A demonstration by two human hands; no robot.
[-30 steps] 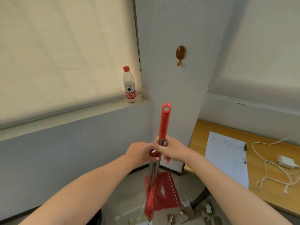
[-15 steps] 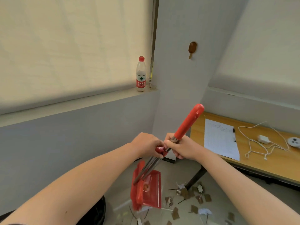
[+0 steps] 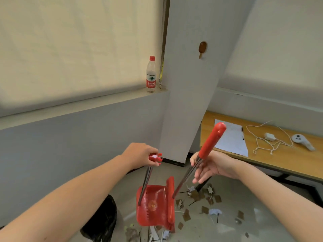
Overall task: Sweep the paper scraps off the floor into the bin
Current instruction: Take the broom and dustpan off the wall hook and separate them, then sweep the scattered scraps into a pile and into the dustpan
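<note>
My left hand (image 3: 139, 154) is closed around the red clip top of the dustpan's metal handle; the red dustpan (image 3: 151, 206) hangs below it above the floor. My right hand (image 3: 208, 165) holds the broom's metal shaft just under its red grip (image 3: 212, 139), with the fingers loosely curled. The red broom head (image 3: 171, 201) hangs beside the dustpan's right edge. Brown and white paper scraps (image 3: 204, 203) lie scattered on the grey floor to the right of the pan. A black bin bag (image 3: 103, 219) sits at the lower left.
A wooden desk (image 3: 288, 163) at the right carries a paper sheet (image 3: 230, 138), a white charger with cable (image 3: 270, 137) and a white controller (image 3: 302, 141). A water bottle (image 3: 151, 74) stands on the window sill. A white column (image 3: 188, 84) stands behind the tools.
The broom and dustpan, held together before, have come apart: my right hand drew the broom to the right while my left kept the dustpan handle. The view has tilted down toward the floor.
</note>
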